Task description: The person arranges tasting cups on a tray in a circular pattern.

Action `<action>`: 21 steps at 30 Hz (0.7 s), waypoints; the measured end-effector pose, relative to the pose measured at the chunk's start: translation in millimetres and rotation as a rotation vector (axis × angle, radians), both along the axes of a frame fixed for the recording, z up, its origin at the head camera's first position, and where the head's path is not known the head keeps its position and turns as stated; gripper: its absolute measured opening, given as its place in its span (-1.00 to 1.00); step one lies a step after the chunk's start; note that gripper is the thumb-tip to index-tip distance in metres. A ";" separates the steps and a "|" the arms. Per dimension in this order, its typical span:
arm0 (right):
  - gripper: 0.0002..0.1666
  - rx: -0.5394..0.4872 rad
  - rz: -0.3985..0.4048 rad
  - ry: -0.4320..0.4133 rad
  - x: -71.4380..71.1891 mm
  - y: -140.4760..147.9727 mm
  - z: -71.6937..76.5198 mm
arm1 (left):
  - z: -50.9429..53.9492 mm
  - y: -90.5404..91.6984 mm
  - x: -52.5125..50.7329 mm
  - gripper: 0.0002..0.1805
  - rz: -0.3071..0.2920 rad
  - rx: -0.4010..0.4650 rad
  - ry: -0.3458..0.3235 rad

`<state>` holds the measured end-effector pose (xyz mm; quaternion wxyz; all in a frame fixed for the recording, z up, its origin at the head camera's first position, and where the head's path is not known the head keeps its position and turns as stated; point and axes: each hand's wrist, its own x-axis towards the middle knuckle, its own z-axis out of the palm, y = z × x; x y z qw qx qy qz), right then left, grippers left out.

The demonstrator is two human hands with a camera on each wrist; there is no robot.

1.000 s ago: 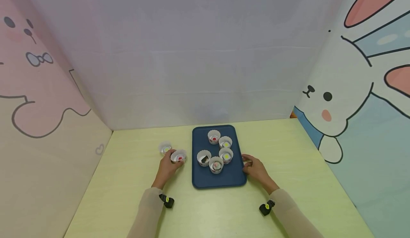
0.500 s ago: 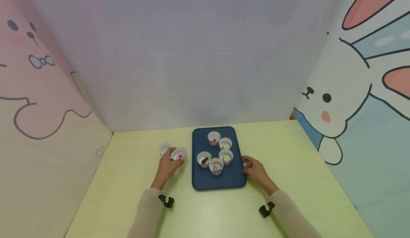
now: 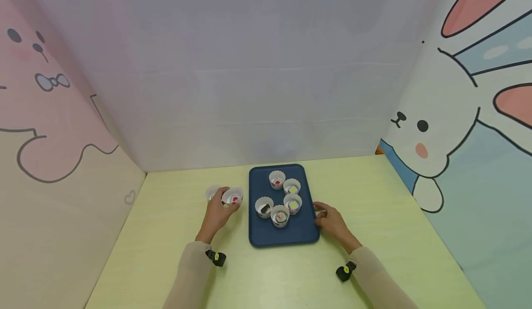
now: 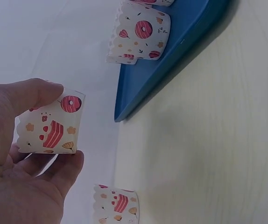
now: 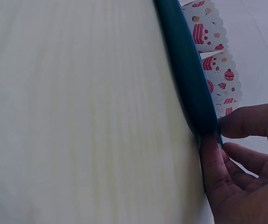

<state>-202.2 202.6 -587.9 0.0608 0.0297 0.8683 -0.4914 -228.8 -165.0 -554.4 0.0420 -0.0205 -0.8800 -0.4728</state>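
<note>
My left hand (image 3: 215, 214) holds a white paper baking cup (image 4: 52, 126) with pink cake and donut prints, thumb on one side and fingers on the other. It is raised off the table, left of the blue tray (image 3: 266, 235). Inside this cup shows something with a red spot. A second paper cup (image 4: 117, 205) stands on the table, partly hidden behind the left hand in the head view. My right hand (image 3: 334, 223) pinches the tray's right rim, the thumb over the edge and a finger against the outside.
Several paper cups stand on the tray, among them one with a red spot inside (image 3: 277, 179), one with a yellow spot (image 3: 293, 204), and one with a dark piece (image 3: 264, 207). A pale wall (image 3: 266, 129) closes off the table's back.
My left hand has risen slightly and moved a little away from me with the cup, covering more of the cup behind it. The right hand stays at the tray rim.
</note>
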 end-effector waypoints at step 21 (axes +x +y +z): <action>-0.27 0.001 -0.002 -0.003 0.1 -0.5 1.3 | 10.3 23.0 -25.8 -0.35 -0.060 0.015 0.010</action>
